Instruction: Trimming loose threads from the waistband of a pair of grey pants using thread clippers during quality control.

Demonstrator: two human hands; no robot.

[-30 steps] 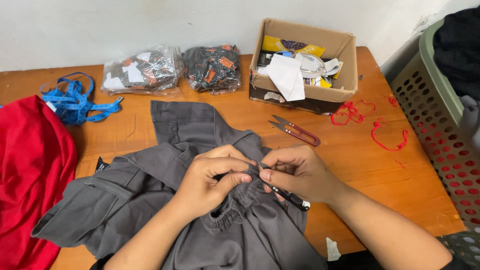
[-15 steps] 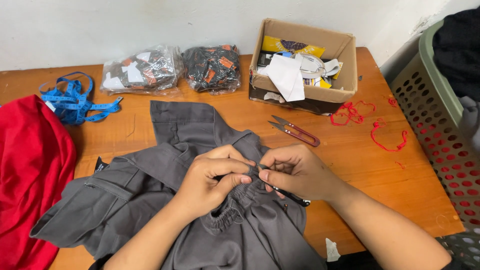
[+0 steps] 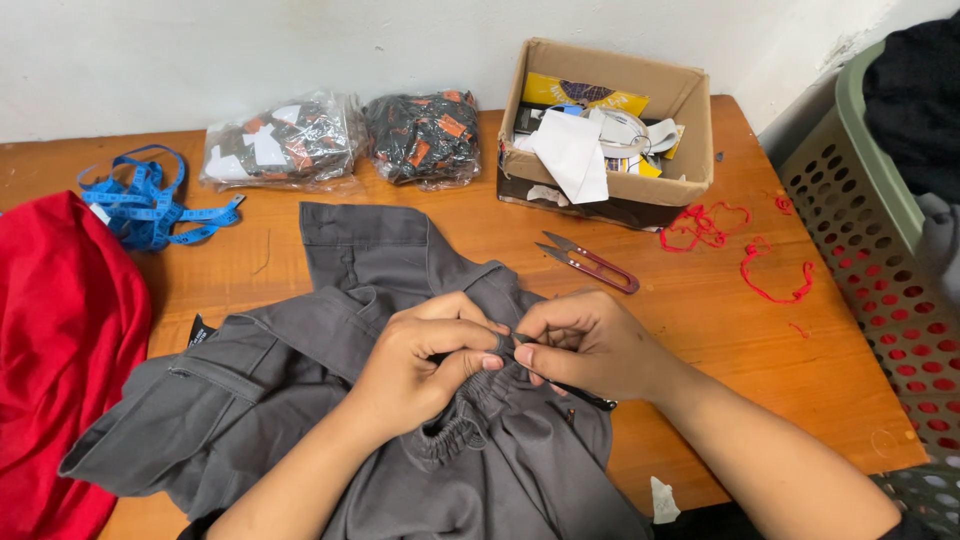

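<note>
In the head view, at centre frame, the left hand (image 3: pixel 425 365) pinches a fold of the grey garment (image 3: pixel 330 420) shut between thumb and fingers, while the right hand (image 3: pixel 590 345) is closed on a thin dark tool (image 3: pixel 585 395) (a seam ripper, I'd judge) worked into the gathered waistband; keeping the fold taut should steady the point. Counted: one thread snips (image 3: pixel 590 265), two plastic packets (image 3: pixel 285 145), one cardboard box (image 3: pixel 690 130), one blue tape measure (image 3: pixel 150 205).
</note>
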